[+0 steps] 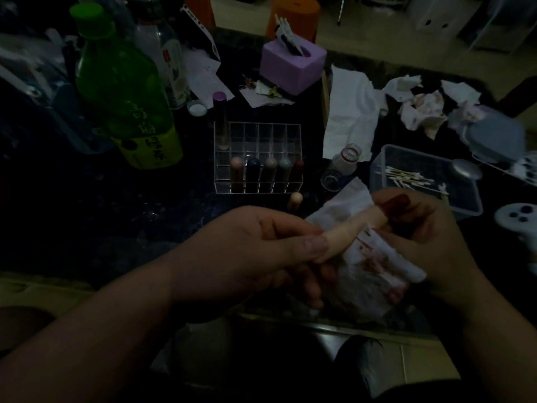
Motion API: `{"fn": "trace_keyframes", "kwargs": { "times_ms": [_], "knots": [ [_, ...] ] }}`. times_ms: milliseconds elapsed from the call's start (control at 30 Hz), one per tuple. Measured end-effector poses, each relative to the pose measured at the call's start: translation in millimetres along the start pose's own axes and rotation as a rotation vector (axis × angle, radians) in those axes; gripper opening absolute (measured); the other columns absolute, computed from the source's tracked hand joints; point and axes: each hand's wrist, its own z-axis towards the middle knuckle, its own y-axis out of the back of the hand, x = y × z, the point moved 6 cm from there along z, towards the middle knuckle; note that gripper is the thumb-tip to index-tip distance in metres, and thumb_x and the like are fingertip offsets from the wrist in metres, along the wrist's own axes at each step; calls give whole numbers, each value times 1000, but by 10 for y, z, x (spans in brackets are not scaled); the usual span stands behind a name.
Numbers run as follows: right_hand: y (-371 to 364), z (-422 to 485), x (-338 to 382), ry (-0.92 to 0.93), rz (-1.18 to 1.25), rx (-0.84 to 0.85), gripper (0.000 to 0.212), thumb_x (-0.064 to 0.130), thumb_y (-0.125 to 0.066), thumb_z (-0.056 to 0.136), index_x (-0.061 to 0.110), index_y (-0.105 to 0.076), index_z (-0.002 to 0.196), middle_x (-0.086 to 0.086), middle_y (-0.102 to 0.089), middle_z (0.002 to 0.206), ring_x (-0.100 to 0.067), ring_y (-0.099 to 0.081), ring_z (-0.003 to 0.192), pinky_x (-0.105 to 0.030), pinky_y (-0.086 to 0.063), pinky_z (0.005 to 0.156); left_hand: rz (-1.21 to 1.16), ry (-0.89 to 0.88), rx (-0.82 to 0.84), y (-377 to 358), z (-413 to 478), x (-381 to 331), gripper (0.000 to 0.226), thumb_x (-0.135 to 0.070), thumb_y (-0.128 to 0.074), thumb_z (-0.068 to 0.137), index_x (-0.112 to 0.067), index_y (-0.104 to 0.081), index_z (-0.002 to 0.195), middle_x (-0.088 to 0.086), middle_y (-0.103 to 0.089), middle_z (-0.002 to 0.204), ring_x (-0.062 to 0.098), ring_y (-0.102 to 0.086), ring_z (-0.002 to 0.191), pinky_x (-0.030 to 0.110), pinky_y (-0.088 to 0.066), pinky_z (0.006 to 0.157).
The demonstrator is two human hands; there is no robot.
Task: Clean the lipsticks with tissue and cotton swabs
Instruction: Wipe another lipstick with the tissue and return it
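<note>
Our left hand [247, 254] clamps its fingers [311, 245] on the beige lipstick [348, 234] barrel; our right hand [430, 237] grips the stained tissue [374, 264] beside it. We judge the barrel light and slick and the red tip [396, 203] soft, so we hold the barrel.

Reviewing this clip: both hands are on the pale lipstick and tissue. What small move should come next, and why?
Probably roll the pale peach lipstick tube against a cleaner patch of the red-stained white tissue. The left hand grips the tube, its dark red tip lies at the right hand, and that hand holds the tissue beneath it, already smeared where the tube rests.
</note>
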Motion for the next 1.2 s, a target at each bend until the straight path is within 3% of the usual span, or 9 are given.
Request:
{"fn": "trace_keyframes", "kwargs": {
  "times_ms": [133, 267, 333, 467, 600, 700, 867, 1100, 1200],
  "knots": [
    [48, 6, -19, -7, -103, 23, 17, 22, -76, 67, 21, -73, 83, 9, -74, 78, -3, -70, 71, -16, -54, 65, 279, -93, -143, 33, -7, -74, 21, -22, -72, 76, -10, -78, 92, 2, -76, 76, 18, -73, 68, 22, -56, 66],
    [62, 6, 10, 20, -136, 50, 16, 18, -72, 69, 20, -72, 84, 4, -74, 81, -6, -70, 74, -17, -55, 67, 566, -313, -326, 34, -72, -136, 32, -33, -79, 65, -22, -77, 96, -5, -76, 86, 12, -74, 79, 28, -60, 72],
    [78, 16, 18, 16, -167, 43, 20, 20, -72, 69, 12, -69, 87, -8, -72, 83, -11, -69, 74, -21, -56, 67, 514, -319, -327, 63, -58, -110, 32, -31, -80, 66, -21, -76, 96, -5, -76, 92, 12, -74, 85, 29, -61, 76],
    [87, 11, 4, 6, -175, 31, 23, 21, -73, 67, 9, -68, 86, -18, -68, 83, -17, -68, 73, -25, -56, 66, 267, -126, -97, 30, 8, -43, 29, -35, -67, 84, -11, -76, 97, 12, -75, 89, 24, -72, 79, 33, -58, 78],
    [38, -2, 10, 14, -175, 41, 27, 38, -85, 63, 24, -69, 80, -5, -70, 78, -6, -67, 71, -19, -55, 65, 466, -315, -290, 72, -31, -109, 23, -33, -76, 70, -22, -78, 91, -1, -76, 87, 14, -74, 83, 29, -59, 76],
    [31, -3, 13, 6, -151, 26, 24, 24, -78, 65, 13, -69, 84, -6, -73, 83, -9, -71, 74, -21, -57, 67, 634, -500, -361, 55, -68, -125, 31, -34, -89, 68, -24, -73, 93, -8, -72, 93, 15, -71, 90, 29, -58, 76],
    [28, -12, -20, -10, -153, 10, 22, 18, -73, 67, 9, -68, 87, -11, -71, 82, -12, -70, 72, -23, -57, 66, 272, -175, -117, 1, 15, -75, 27, -27, -66, 81, -10, -73, 100, 2, -75, 81, 14, -71, 72, 24, -56, 67],
    [76, -28, 8, 2, -192, -26, 25, 21, -74, 66, 4, -69, 84, -15, -71, 83, -25, -72, 73, -31, -60, 65, 554, -446, -289, 56, -51, -168, 28, -27, -79, 70, -19, -72, 96, -11, -73, 93, 10, -72, 89, 24, -58, 77],
    [92, -21, 9, 0, -206, -38, 27, 23, -75, 66, 9, -70, 89, -15, -71, 83, -30, -71, 74, -34, -60, 65, 412, -296, -217, 71, -19, -119, 29, -29, -75, 75, -17, -73, 101, -3, -75, 91, 12, -73, 84, 23, -57, 74]
  ]
}}
